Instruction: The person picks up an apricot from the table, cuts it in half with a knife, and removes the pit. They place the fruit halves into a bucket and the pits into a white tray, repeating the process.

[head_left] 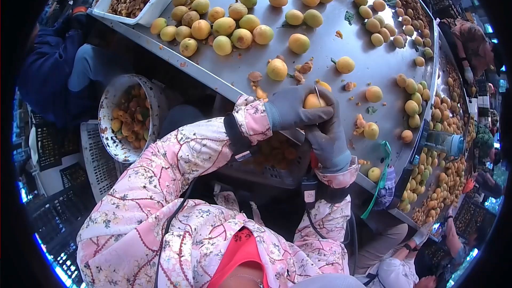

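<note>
Over the near edge of the metal table, my gloved left hand [290, 109] is closed around an apricot [313, 101]. My gloved right hand [329, 141] presses against the same fruit, fingers curled. A thin blade [318, 94] shows across the apricot and seems to come from the right hand; its handle is hidden. Just beyond my hands lie a whole apricot [277, 69], brown pits with scraps of flesh [304, 67] and another apricot [345, 65]. To the right of my right hand is an apricot [370, 130] beside torn pulp.
The metal table [250, 56] carries several groups of apricots and a white tray [146, 18] of pits. A white bucket [105, 128] of fruit pieces stands at left. At right are a plastic bottle [445, 143] and a green ribbon [383, 181]. Other people work around the table.
</note>
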Motion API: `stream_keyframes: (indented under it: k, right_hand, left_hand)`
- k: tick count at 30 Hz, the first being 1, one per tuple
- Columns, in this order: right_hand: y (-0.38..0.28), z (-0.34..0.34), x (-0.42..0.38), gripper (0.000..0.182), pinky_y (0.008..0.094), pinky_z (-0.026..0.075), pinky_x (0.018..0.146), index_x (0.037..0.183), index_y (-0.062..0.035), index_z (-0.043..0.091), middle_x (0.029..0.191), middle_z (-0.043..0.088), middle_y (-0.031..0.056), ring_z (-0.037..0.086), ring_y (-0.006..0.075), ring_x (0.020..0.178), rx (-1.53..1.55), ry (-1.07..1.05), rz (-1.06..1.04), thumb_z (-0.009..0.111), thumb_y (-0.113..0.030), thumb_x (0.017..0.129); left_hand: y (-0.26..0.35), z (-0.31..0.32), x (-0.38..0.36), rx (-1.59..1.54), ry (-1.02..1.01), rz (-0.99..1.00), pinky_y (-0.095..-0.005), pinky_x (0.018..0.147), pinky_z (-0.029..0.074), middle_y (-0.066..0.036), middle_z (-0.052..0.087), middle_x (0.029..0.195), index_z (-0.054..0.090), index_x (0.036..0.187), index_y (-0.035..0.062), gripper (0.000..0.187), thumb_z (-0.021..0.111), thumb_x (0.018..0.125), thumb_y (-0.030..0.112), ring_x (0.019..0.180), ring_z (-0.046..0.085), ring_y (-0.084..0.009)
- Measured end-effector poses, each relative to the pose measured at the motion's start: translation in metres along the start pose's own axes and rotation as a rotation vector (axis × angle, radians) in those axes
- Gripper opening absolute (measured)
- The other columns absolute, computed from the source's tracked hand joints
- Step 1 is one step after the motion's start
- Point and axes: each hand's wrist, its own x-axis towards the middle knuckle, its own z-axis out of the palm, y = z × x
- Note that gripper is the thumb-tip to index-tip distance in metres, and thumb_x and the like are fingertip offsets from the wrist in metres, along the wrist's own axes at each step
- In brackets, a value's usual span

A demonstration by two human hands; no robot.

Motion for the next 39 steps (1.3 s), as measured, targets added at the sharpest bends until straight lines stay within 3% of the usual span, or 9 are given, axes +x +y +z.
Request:
stream_keyframes:
  k: [3, 5, 8, 24, 26, 32, 36, 38, 39]
  right_hand:
    - [0.002, 0.001, -0.001, 0.064, 0.0201, 0.048, 0.067, 0.132, -0.0089, 0.032, 0.111, 0.05, 0.0086, 0.055, 0.0097, 0.083, -0.321, 0.002, -0.357, 0.045, 0.012, 0.073]
    - [-0.017, 0.01, -0.012, 0.066, 0.0169, 0.044, 0.046, 0.132, -0.012, 0.031, 0.1, 0.054, 0.0075, 0.051, 0.0044, 0.055, 0.139, 0.033, 0.065, 0.046, 0.011, 0.072]
    - [-0.013, 0.009, -0.018, 0.067, 0.0174, 0.041, 0.037, 0.132, -0.0146, 0.03, 0.093, 0.055, 0.0081, 0.043, 0.003, 0.042, 0.296, 0.046, 0.132, 0.045, 0.011, 0.072]
    - [0.001, 0.014, -0.02, 0.045, 0.0183, 0.042, 0.042, 0.123, -0.0128, 0.034, 0.084, 0.054, 0.0045, 0.048, 0.0055, 0.048, 0.452, 0.26, 0.163, 0.047, 0.003, 0.083]
    - [0.03, -0.001, -0.014, 0.041, 0.0197, 0.043, 0.044, 0.122, -0.0108, 0.034, 0.085, 0.054, 0.0051, 0.048, 0.0067, 0.051, 0.205, 0.323, 0.011, 0.047, 0.0, 0.085]
    - [-0.022, 0.011, -0.025, 0.052, 0.0201, 0.043, 0.043, 0.13, -0.0098, 0.027, 0.088, 0.058, 0.0123, 0.048, 0.0082, 0.049, 0.428, 0.407, 0.042, 0.047, 0.002, 0.084]
    - [-0.028, 0.008, -0.042, 0.061, 0.0277, 0.05, 0.052, 0.134, -0.01, 0.025, 0.099, 0.058, 0.0135, 0.058, 0.0151, 0.059, 0.235, 0.159, 0.105, 0.046, 0.005, 0.08]
    - [-0.015, 0.008, -0.047, 0.07, 0.0393, 0.051, 0.07, 0.138, -0.0056, 0.02, 0.102, 0.059, 0.0179, 0.063, 0.031, 0.07, -0.599, -0.346, -0.284, 0.054, -0.001, 0.077]
    - [-0.022, 0.018, -0.05, 0.076, 0.0412, 0.045, 0.087, 0.141, -0.0087, 0.021, 0.114, 0.054, 0.0223, 0.058, 0.0398, 0.097, -0.735, -0.387, -0.306, 0.059, -0.005, 0.075]
  left_hand:
    - [-0.002, 0.0, -0.002, -0.031, -0.017, 0.093, -0.03, 0.075, 0.049, -0.011, 0.062, 0.093, 0.055, 0.108, 0.0034, 0.049, 0.069, 0.076, 0.038, 0.085, 0.06, -0.0177]
    - [0.002, 0.002, -0.004, -0.017, -0.022, 0.069, -0.0302, 0.075, 0.049, -0.012, 0.062, 0.093, 0.055, 0.108, 0.0035, 0.048, 0.069, 0.076, 0.036, 0.084, 0.061, -0.018]
    - [0.008, 0.007, -0.01, 0.043, 0.02, 0.076, -0.0302, 0.074, 0.049, -0.012, 0.062, 0.091, 0.056, 0.107, 0.0032, 0.046, 0.068, 0.075, 0.034, 0.083, 0.061, -0.0185]
    - [0.01, 0.007, -0.023, -0.17, 0.032, 0.03, -0.028, 0.069, 0.046, -0.009, 0.055, 0.087, 0.048, 0.109, 0.0048, 0.031, 0.049, 0.084, 0.023, 0.075, 0.055, -0.0159]
    - [0.013, 0.011, -0.027, -0.222, 0.042, 0.247, -0.0263, 0.066, 0.045, -0.009, 0.054, 0.087, 0.048, 0.109, 0.005, 0.031, 0.047, 0.084, 0.023, 0.074, 0.054, -0.0132]
    - [0.01, -0.014, -0.012, -0.386, -0.006, 0.059, -0.022, 0.044, 0.037, -0.003, 0.049, 0.076, 0.05, 0.105, 0.0082, 0.03, 0.04, 0.088, 0.031, 0.054, 0.046, -0.0087]
    - [0.003, -0.038, -0.005, -0.862, -0.031, -0.091, -0.0222, 0.046, 0.039, -0.005, 0.053, 0.076, 0.053, 0.102, 0.0064, 0.038, 0.043, 0.09, 0.041, 0.056, 0.049, -0.0095]
    - [-0.002, -0.044, -0.002, -0.947, -0.016, -0.073, -0.023, 0.049, 0.043, -0.007, 0.057, 0.082, 0.054, 0.103, 0.0046, 0.039, 0.044, 0.09, 0.04, 0.058, 0.052, -0.0111]
    - [-0.004, -0.048, -0.003, -0.987, -0.055, -0.045, -0.024, 0.051, 0.045, -0.009, 0.059, 0.086, 0.053, 0.106, 0.0034, 0.039, 0.046, 0.089, 0.038, 0.06, 0.054, -0.0121]
